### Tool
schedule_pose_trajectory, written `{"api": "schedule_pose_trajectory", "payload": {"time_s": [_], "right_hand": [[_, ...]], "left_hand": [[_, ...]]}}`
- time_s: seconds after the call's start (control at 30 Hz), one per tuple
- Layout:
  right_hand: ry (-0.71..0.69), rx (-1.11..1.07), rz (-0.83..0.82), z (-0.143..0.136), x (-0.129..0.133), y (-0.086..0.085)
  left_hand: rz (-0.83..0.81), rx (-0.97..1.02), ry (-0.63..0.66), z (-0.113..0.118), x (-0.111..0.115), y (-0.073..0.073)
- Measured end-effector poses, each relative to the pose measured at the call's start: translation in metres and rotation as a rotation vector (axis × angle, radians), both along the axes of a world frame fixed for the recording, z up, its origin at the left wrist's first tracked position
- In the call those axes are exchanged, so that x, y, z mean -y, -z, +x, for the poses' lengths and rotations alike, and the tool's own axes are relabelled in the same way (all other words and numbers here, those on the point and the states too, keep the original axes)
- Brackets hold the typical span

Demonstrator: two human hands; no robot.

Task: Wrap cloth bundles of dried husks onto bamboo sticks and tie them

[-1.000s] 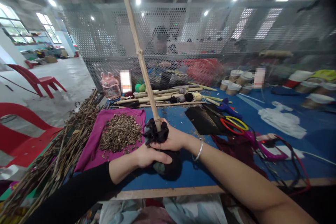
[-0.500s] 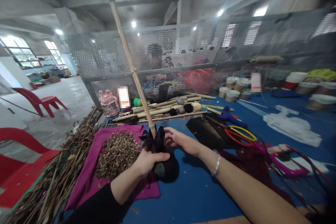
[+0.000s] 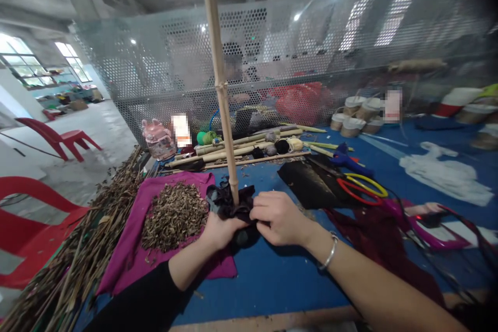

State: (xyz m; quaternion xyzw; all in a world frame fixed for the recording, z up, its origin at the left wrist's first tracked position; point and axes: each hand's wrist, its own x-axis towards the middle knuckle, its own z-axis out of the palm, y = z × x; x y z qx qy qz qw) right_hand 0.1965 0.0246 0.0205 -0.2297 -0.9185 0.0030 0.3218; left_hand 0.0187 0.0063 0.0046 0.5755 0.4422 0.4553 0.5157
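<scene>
Both hands grasp black cloth between them.

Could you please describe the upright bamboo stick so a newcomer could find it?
On the blue table, find the purple cloth heaped with dry brown plant bits. Just to its right in the picture, black cloth is bunched around the lower end of a pale, jointed bamboo stick. Unlike the sticks lying behind it, this one stands nearly upright and runs out past the picture's top edge.

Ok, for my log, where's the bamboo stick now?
Head view, just left of centre: the bamboo stick rises from the bunched black cloth which the left hand grips.
</scene>
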Motion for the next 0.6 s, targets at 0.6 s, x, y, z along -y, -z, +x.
{"api": "schedule_pose_trajectory", "payload": {"time_s": [0.6], "right_hand": [[0.08, 0.089, 0.102, -0.02, 0.036, -0.02]], "left_hand": [[0.068, -0.103, -0.055, 0.005, 0.003, -0.003]]}}
